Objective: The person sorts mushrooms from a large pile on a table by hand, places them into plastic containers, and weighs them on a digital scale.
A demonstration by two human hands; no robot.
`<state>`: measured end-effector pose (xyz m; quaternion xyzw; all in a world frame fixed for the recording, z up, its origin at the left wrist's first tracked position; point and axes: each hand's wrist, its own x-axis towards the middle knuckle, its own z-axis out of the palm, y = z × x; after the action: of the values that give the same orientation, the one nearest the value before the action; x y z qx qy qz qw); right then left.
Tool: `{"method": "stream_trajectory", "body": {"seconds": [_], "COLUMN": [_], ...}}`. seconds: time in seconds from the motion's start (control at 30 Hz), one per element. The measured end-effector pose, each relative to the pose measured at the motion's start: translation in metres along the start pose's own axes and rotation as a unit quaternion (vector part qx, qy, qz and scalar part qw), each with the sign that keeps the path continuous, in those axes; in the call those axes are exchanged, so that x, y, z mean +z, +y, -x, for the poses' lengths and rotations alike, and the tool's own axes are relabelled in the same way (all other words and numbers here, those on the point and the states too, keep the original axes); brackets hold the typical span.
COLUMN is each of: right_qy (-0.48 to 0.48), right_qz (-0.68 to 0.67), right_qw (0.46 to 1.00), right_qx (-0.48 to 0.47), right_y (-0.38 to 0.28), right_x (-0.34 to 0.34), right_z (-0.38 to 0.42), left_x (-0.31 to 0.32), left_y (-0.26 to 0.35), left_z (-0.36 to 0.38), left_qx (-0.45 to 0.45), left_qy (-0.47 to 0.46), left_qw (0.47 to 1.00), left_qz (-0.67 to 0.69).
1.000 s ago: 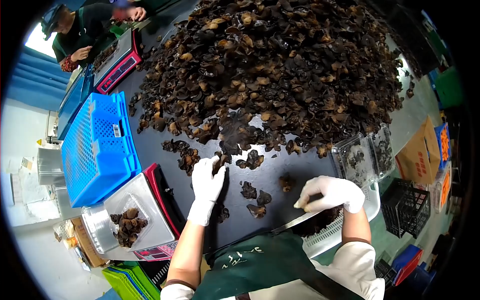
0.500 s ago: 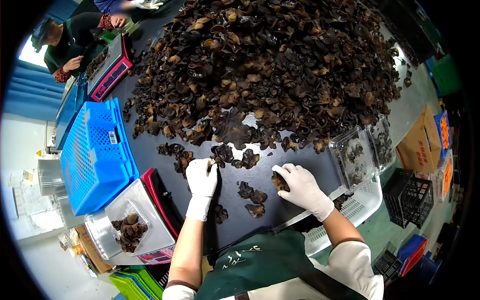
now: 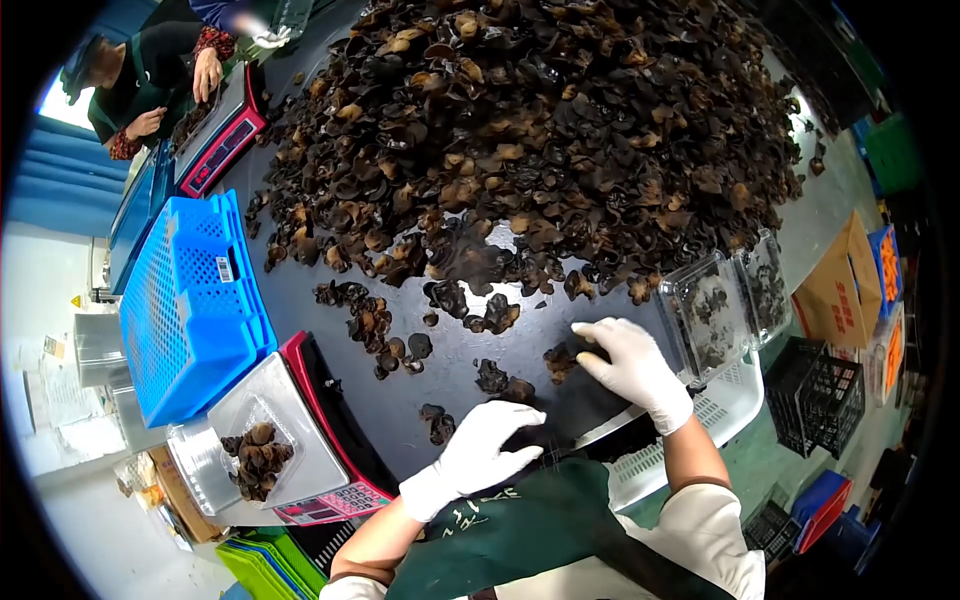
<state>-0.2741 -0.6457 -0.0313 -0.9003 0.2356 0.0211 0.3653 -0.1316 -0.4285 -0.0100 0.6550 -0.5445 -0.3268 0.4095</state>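
Note:
My left hand [image 3: 487, 448], in a white glove, is low over the near table edge, its thumb and fingers apart and nothing held. It is beside a few dark fungus pieces [image 3: 491, 377]. My right hand [image 3: 631, 366], also gloved, is open just right of a small brown piece [image 3: 559, 363]. Beyond both hands rises a large heap of dark fungus [image 3: 540, 150]. Left of my left hand, a scale [image 3: 225, 412] bears a clear tray with a clump of fungus [image 3: 260, 460].
A blue basket [image 3: 190, 310] stands at the left. Clear containers [image 3: 705, 310] lie at the right, above a white basket [image 3: 735, 405]. A co-worker [image 3: 150, 80] is at another scale [image 3: 222, 145] at the upper left. A cardboard box [image 3: 842, 285] stands at the right.
My left hand has moved down and right and opened. My right hand has let go of the brown piece and shifted slightly right. The co-worker's hand has moved over the far scale.

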Motion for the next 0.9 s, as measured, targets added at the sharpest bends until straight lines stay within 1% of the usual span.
{"method": "stream_trajectory", "body": {"seconds": [0.03,0.07,0.1,0.13,0.17,0.2,0.23,0.27,0.33,0.4,0.43,0.47,0.53,0.6,0.63,0.67,0.73,0.77,0.8,0.87,0.9], "right_qy": [-0.013,-0.060,-0.081,-0.101,-0.142,-0.124,-0.090,-0.075,-0.086,-0.174,-0.105,-0.062,0.014,0.200,0.274,0.347,0.330,0.290,0.289,0.193,0.218], "right_qz": [0.006,0.010,0.040,0.071,0.060,0.061,0.050,0.024,-0.015,-0.091,-0.105,-0.093,-0.056,-0.066,-0.033,0.001,0.056,0.060,0.060,0.115,0.090], "right_qw": [1.000,0.997,0.995,0.992,0.988,0.990,0.991,0.989,0.970,0.948,0.947,0.954,0.961,0.938,0.929,0.913,0.931,0.944,0.944,0.962,0.957], "right_qx": [0.002,0.040,0.037,0.033,0.028,-0.025,-0.090,-0.125,-0.226,-0.250,-0.286,-0.278,-0.272,-0.276,-0.246,-0.215,-0.147,-0.143,-0.146,-0.156,-0.168], "right_y": [-0.004,-0.010,-0.017,-0.026,-0.038,-0.042,-0.047,-0.054,-0.061,-0.069,-0.073,-0.077,-0.075,-0.063,-0.053,-0.044,-0.034,-0.030,-0.029,-0.025,-0.019], "right_x": [0.005,0.009,0.016,0.024,0.028,0.041,0.056,0.068,0.090,0.095,0.091,0.081,0.062,0.046,0.046,0.048,0.047,0.047,0.050,0.060,0.067], "right_z": [0.000,-0.001,-0.002,-0.003,-0.005,0.001,0.007,0.009,0.015,0.014,0.008,-0.002,-0.039,-0.081,-0.097,-0.110,-0.124,-0.126,-0.128,-0.127,-0.127], "left_x": [0.001,0.000,-0.001,-0.006,-0.010,-0.014,-0.017,-0.019,-0.025,-0.042,-0.049,-0.060,-0.074,-0.083,-0.082,-0.084,-0.081,-0.076,-0.071,-0.064,-0.062], "left_y": [-0.005,-0.012,-0.030,-0.037,-0.041,-0.045,-0.057,-0.064,-0.065,-0.055,-0.050,-0.044,-0.053,-0.074,-0.081,-0.091,-0.102,-0.105,-0.099,-0.094,-0.084], "left_z": [-0.004,-0.011,-0.015,-0.019,-0.021,-0.021,-0.014,-0.006,0.012,0.031,0.033,0.032,0.026,0.015,0.013,0.010,0.004,0.006,0.004,0.011,0.014], "left_qx": [0.020,0.040,0.011,-0.003,-0.021,-0.038,-0.031,-0.011,-0.038,-0.094,-0.124,-0.163,-0.116,-0.104,-0.143,-0.153,-0.140,-0.164,-0.135,-0.122,-0.120], "left_qy": [0.017,0.033,0.049,0.087,0.090,0.091,0.054,0.015,-0.029,-0.068,-0.055,-0.048,0.065,0.200,0.247,0.266,0.263,0.240,0.236,0.138,0.091], "left_qw": [0.999,0.996,0.994,0.975,0.963,0.948,0.950,0.951,0.944,0.946,0.948,0.952,0.945,0.932,0.905,0.888,0.875,0.890,0.891,0.930,0.942], "left_qz": [-0.033,-0.066,-0.099,-0.204,-0.253,-0.301,-0.306,-0.310,-0.326,-0.304,-0.287,-0.256,-0.300,-0.284,-0.317,-0.343,-0.383,-0.352,-0.363,-0.317,-0.300]}}
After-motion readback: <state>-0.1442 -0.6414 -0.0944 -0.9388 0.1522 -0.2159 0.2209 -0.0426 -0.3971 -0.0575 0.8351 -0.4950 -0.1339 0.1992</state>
